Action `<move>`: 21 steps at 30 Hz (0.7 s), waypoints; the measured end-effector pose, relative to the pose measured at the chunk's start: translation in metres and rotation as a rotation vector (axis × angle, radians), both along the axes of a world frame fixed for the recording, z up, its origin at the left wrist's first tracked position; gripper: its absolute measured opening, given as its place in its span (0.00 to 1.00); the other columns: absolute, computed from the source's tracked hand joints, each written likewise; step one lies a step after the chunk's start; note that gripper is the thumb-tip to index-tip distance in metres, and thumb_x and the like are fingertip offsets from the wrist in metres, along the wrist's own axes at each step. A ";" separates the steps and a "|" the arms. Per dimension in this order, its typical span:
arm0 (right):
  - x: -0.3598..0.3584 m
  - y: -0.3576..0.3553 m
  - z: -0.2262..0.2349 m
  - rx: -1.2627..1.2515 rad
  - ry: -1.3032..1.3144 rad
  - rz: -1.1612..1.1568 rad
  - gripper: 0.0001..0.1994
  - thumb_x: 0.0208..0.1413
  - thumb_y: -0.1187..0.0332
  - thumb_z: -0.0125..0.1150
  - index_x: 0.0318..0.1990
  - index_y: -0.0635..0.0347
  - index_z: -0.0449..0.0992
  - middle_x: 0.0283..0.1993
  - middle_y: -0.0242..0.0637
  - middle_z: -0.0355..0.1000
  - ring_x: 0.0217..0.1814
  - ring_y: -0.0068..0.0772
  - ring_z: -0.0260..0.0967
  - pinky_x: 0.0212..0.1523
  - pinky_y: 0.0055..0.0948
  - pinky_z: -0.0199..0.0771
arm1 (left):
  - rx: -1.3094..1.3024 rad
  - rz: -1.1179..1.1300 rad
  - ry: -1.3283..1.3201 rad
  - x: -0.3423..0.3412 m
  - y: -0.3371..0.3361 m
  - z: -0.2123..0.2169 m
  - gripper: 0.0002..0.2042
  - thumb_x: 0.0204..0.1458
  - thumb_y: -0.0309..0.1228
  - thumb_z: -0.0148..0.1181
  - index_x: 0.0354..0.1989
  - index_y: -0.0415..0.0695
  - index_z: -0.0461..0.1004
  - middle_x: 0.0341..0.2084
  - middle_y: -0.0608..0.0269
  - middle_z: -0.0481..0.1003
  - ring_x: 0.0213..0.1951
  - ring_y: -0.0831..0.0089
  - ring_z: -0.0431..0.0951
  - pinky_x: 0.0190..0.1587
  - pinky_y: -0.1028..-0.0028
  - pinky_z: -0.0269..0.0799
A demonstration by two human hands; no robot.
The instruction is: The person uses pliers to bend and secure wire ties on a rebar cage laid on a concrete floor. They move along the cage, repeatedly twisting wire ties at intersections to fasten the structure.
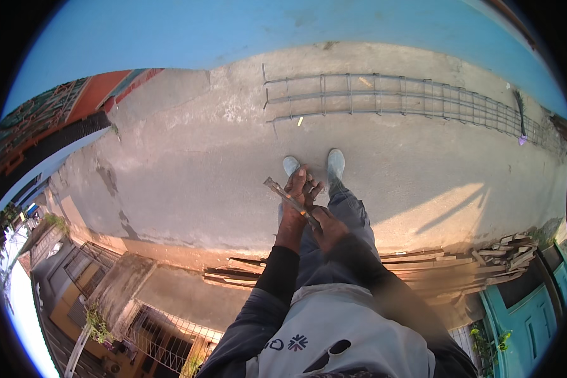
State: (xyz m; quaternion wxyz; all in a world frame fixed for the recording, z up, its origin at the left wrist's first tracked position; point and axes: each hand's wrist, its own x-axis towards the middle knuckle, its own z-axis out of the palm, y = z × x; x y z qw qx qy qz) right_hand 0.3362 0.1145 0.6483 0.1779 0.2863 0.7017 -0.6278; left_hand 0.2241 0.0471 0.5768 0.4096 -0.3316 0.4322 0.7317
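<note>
My right hand (329, 228) is closed round the lower end of a long, narrow hand tool with a flared, dull metal head (271, 183) and orange patches on its shaft; its exact kind is unclear. The tool slants up to the left across my left hand (297, 188). The fingers of my left hand are curled in, and whatever lies inside them is too small or hidden to make out. Both hands are close together in front of my body, above my pale boots (336, 164).
A long rebar cage (378, 94) lies on the concrete ground (220, 151) ahead, stretching to the right. Beside it is a dark brush-like thing with a purple end (522, 140). Timber planks (431, 264) are stacked behind me, near houses and a turquoise door (528, 327).
</note>
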 end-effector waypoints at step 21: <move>-0.010 -0.092 -0.231 -0.496 -0.461 -0.584 0.18 0.57 0.69 0.57 0.54 0.63 0.67 0.38 0.37 0.74 0.31 0.27 0.71 0.31 0.27 0.73 | -0.116 0.612 0.551 -0.308 -0.245 -0.220 0.31 0.60 0.47 0.50 0.63 0.38 0.51 0.52 0.52 0.62 0.52 0.58 0.69 0.58 0.59 0.72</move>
